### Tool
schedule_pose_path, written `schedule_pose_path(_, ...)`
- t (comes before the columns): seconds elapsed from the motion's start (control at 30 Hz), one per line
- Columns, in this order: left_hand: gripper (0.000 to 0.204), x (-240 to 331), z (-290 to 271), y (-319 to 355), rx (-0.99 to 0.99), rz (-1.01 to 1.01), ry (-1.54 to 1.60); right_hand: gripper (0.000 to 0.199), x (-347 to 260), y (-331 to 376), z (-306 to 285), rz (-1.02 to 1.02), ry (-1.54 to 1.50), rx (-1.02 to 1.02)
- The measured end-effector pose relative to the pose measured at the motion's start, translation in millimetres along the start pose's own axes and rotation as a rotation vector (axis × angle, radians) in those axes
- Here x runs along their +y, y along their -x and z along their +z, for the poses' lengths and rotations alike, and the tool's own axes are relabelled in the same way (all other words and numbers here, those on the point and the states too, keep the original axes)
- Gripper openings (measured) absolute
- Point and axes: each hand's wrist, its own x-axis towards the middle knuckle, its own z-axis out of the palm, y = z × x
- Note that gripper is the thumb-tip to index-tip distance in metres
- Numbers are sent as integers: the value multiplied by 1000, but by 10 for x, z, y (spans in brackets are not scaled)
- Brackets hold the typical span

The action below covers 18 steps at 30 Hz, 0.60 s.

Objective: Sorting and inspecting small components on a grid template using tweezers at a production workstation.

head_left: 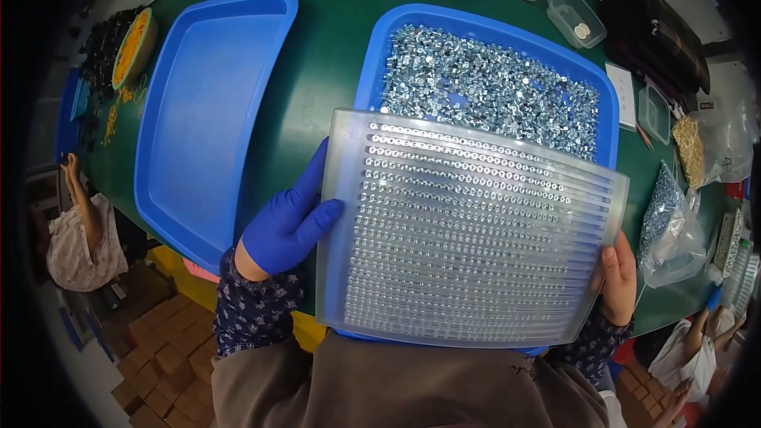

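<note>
A clear plastic slotted plate (476, 325) is held between my two hands over the near part of a blue tray. Rows of small shiny metal pieces (444, 222) sit in its grooves, while the groove ends on the right look unfilled. My left hand (289, 226), in a blue glove, grips the left edge with the thumb on top. My bare right hand (618, 277) holds the lower right edge, its thumb showing and its other fingers mostly hidden. Behind the plate, the blue tray (491, 22) holds a spread of loose small metal pieces (476, 79).
An unfilled blue tray (210, 111) lies at left. Beyond it are a bowl of yellow pieces (133, 47) and a black heap (103, 51). Clear boxes (576, 20), a dark bag (658, 32) and plastic bags of small parts (670, 214) stand at right. Other people sit at both sides.
</note>
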Motion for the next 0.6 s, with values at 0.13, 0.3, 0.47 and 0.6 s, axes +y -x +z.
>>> schedule_pose_path(0.13,58,124,-16,23,8,28,-45,51,-67,62,1,-14,11,11)
schedule_pose_path(0.3,58,74,-25,5,1,92,-113,50,-98,24,15,-35,62,6)
schedule_pose_path(0.47,57,47,-19,18,-17,103,-99,49,-67,13,96,-80,64,79)
schedule_pose_path(0.6,57,38,-45,33,-16,27,-96,51,-100,5,50,-72,103,49)
